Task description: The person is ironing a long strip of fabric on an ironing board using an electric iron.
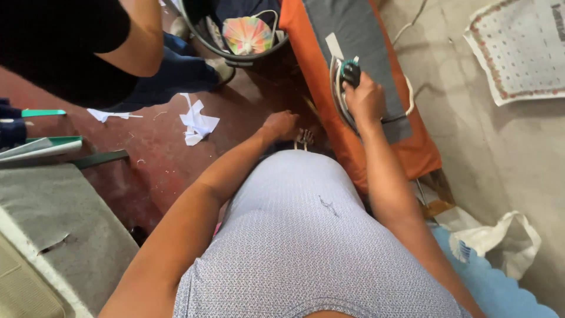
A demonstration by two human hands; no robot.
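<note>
Grey cloth point(359, 35) lay on orange ironing board point(421, 150); right hand point(365, 100) gripped iron point(347, 79) by its handle; left hand point(281, 125) hung loosely curled, holding nothing.

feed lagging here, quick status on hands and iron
Right hand gripping iron on grey cloth. Left hand empty, hanging by board edge. Cord beside iron.
</note>
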